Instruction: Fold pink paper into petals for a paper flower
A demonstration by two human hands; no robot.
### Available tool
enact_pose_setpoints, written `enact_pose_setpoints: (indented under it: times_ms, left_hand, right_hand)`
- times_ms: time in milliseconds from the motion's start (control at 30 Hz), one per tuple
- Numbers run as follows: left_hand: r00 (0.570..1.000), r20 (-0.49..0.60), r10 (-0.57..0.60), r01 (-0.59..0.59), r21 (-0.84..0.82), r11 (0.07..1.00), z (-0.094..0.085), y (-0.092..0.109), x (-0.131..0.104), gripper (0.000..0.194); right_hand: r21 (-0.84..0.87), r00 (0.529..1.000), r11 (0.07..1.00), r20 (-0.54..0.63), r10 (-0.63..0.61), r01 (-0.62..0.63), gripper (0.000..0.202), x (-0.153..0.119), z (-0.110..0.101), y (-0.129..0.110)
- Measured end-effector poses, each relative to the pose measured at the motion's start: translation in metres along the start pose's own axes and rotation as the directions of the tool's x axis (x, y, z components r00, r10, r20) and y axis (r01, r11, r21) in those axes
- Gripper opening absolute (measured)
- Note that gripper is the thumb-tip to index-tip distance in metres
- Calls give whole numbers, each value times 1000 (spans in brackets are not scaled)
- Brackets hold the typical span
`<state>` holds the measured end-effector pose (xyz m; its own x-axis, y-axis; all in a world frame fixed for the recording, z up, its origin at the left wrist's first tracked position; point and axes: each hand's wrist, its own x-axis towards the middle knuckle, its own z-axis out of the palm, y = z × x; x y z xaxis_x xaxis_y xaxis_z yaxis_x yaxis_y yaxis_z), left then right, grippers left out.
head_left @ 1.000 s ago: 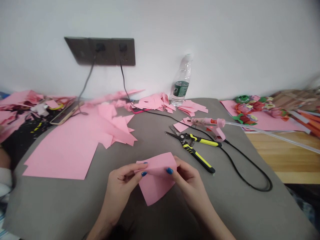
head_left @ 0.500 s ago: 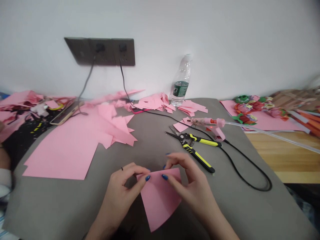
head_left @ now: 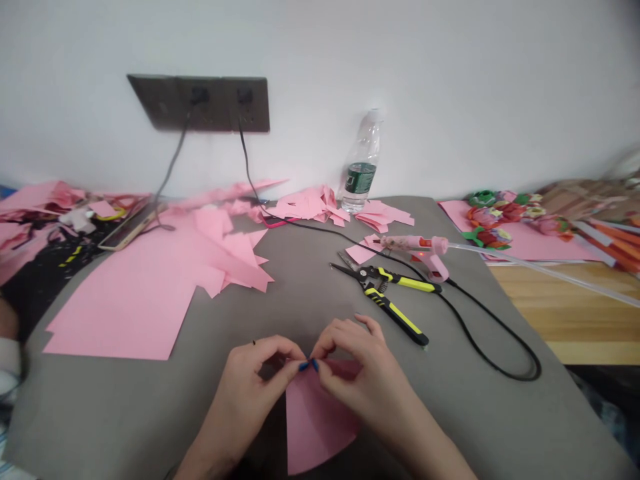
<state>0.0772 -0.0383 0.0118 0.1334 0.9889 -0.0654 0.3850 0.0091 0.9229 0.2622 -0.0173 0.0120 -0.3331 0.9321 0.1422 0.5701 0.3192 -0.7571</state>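
Note:
A fan-shaped piece of pink paper (head_left: 317, 423) hangs from my fingertips, its curved edge toward me. My left hand (head_left: 255, 383) pinches the paper's top edge between thumb and index finger. Right beside it, my right hand (head_left: 357, 363) pinches the same edge, the thumbs of both hands nearly touching. The paper's upper right part is partly hidden behind my right hand. Beyond my right hand lie shears with black and yellow handles (head_left: 395, 307), blades spread. Behind them rests a pink hot glue gun (head_left: 417, 247), a clear glue stick in its back.
Large pink sheets (head_left: 125, 300) and cut scraps (head_left: 240, 260) cover the left side. A water bottle (head_left: 360, 177) leans on the wall. The glue gun's black cord (head_left: 520, 377) loops at right. Paper flowers (head_left: 500, 217) sit far right; a phone (head_left: 133, 227) and another person's arm (head_left: 7, 340) are left.
My right hand has moved left and closed on the paper's top edge beside my left hand. The paper has turned slightly and sits a little lower.

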Motion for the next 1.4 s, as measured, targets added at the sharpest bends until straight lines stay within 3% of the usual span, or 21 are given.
enact_pose_setpoints:
  times_ms: [100,200,300,367,467,567,633,700,800,967,1100,1233,1400]
  left_hand:
    - [995,-98,10,-7,36,999,-11,-2,-2,13]
    - [974,-227,-8,18,42,999,-25,-7,-4,14]
    - [969,-248,-25,37,45,998,-31,-10,-5,14]
    - [977,-211,-19,29,44,999,-27,-9,-5,14]
    - [987,-161,-4,10,34,999,-18,-6,-3,14]
    - [998,-69,15,-12,37,999,-12,-3,-2,14]
    - [998,64,21,-24,59,998,-12,-3,-2,15]
    - [981,191,10,-32,115,993,-11,-3,-3,19]
    - [964,265,-5,-55,218,974,-7,-3,-3,24]
    - [979,165,121,-169,316,934,-3,-7,-3,25]
    - [964,87,252,-266,343,901,-4,-10,-3,23]
    - [959,66,277,-282,347,894,-11,-13,-2,24]
    - [964,-49,263,-231,344,910,-31,-19,-2,30]
  right_hand:
    - [0,996,996,-13,85,-85,13,1,-14,17]
    - [-16,975,981,-118,188,-191,6,1,-33,37]
    - [141,955,968,-187,231,-207,6,0,-41,40]
    - [294,968,943,-145,204,-155,11,-1,-35,31]
    - [404,987,902,19,160,-154,14,1,-20,13]
    - [366,986,916,51,158,-166,12,3,-10,5]
    - [334,988,930,76,134,-152,14,3,-7,4]
    - [308,987,941,122,105,-138,14,2,-4,5]
    - [269,984,954,154,93,-132,14,-2,0,6]
    - [277,989,952,107,103,-129,16,-5,-3,6]
    - [312,989,938,39,143,-148,16,-3,-13,7]
    - [328,987,931,10,163,-157,16,-2,-23,11]
    - [347,946,912,-153,286,-220,18,-3,-40,25]
